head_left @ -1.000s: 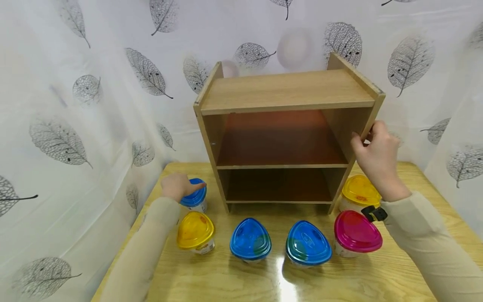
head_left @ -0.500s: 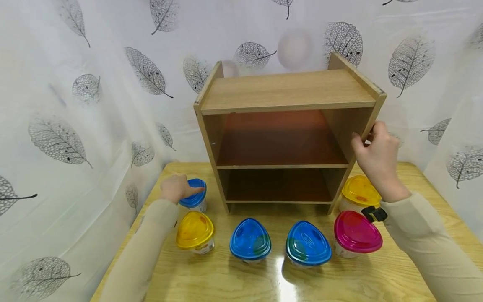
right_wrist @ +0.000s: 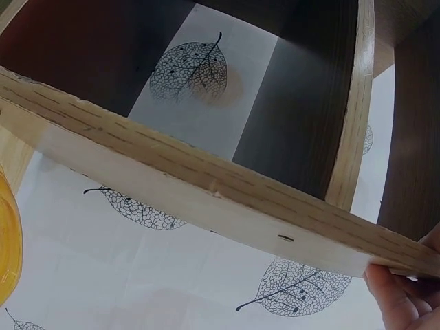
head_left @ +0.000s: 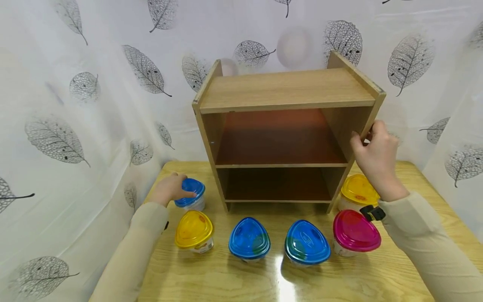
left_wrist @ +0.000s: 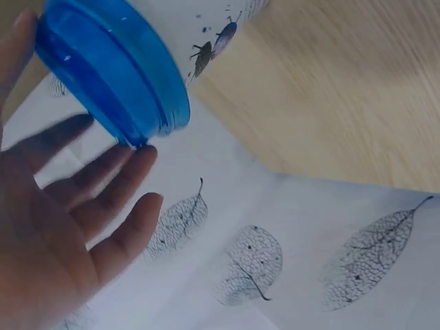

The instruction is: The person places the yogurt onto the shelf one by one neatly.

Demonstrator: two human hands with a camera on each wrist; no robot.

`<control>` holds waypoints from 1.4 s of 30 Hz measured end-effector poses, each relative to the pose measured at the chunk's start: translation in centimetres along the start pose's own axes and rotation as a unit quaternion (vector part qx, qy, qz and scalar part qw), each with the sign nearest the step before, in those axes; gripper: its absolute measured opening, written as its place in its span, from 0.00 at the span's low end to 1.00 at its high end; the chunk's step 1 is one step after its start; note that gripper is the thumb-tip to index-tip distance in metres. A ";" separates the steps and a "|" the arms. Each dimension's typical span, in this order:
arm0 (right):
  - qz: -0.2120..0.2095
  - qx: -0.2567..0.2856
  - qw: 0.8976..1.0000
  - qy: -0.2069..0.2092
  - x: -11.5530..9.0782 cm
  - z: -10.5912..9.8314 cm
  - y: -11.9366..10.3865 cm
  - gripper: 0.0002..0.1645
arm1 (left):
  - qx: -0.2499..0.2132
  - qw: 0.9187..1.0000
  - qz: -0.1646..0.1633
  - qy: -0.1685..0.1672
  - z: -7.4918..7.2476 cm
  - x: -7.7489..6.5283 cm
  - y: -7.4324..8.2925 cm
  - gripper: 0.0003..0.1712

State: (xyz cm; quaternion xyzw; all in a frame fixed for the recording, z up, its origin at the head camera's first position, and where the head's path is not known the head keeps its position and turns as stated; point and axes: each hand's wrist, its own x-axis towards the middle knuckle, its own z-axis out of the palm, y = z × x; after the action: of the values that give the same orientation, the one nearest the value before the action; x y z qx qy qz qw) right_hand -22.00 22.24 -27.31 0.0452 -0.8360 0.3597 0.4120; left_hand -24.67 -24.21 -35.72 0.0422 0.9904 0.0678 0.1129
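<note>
Head view: blue-lidded tub just right of my left hand, nearer one, thumb and fingertips pinching lid rim; farther, right of tub, wooden shelf unit, side panel gripped by my right hand.

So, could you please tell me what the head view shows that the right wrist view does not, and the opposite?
Only the head view: the left hand at a blue-lidded tub, two more blue-lidded tubs, the pink-lidded tub and the front-left yellow-lidded tub.
Only the right wrist view: a strip of leaf-printed sheet between dark inner boards.
Both: the shelf, the right hand gripping its side board, leaf-printed sheet outside it, and a yellow lid, cut off in the wrist view.
</note>
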 end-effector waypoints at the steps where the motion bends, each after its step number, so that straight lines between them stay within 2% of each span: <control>1: 0.000 0.000 1.000 0.000 0.0 0.0 0.0 0.14 | -0.004 1.000 0.007 -0.005 -0.1 -0.1 -0.2 0.45; 6: -0.003 0.000 1.000 0.003 0.0 0.1 0.0 0.14 | -0.019 0.999 0.045 -0.016 -0.3 -0.3 -0.9 0.42; 10: -0.006 -0.001 1.000 0.009 -0.1 0.0 0.0 0.13 | -0.018 0.999 0.041 -0.008 -0.3 -0.2 -0.5 0.45; 12: -0.008 -0.002 1.000 0.009 0.0 0.0 0.0 0.13 | -0.005 1.000 0.019 0.004 -0.4 -0.1 0.0 0.48; 14: -0.009 -0.001 1.000 0.007 0.0 0.0 0.0 0.13 | 0.022 0.999 -0.018 0.018 -0.4 0.0 0.7 0.50; 19: -0.006 -0.002 1.000 0.005 0.0 0.0 -0.1 0.14 | 0.105 0.988 -0.108 0.025 -0.5 0.1 2.5 0.56; 21: -0.003 -0.003 1.000 0.003 -0.1 0.0 -0.1 0.14 | 0.125 0.984 -0.128 0.018 -0.3 0.1 2.9 0.58; 24: -0.001 -0.002 1.000 0.002 -0.1 0.0 -0.1 0.14 | 0.131 0.982 -0.139 0.015 0.0 0.3 3.0 0.57; 31: -0.008 -0.001 1.000 0.010 -0.2 0.2 -0.1 0.12 | 0.127 0.983 -0.128 0.021 0.2 0.4 2.7 0.53; 36: -0.009 -0.003 1.000 0.011 -0.2 0.2 -0.2 0.13 | 0.106 0.989 -0.100 0.038 0.2 0.0 2.2 0.51; 42: -0.013 -0.003 1.000 0.017 -0.1 0.2 -0.1 0.12 | 0.084 0.993 -0.072 0.042 0.6 -0.2 1.3 0.50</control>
State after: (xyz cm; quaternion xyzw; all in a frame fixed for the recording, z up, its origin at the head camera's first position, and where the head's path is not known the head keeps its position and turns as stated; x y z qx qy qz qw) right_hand -22.01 21.99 -27.37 0.0485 -0.8291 0.3528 0.4311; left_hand -24.30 -22.86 -36.04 -0.0227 0.9969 -0.0219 0.0718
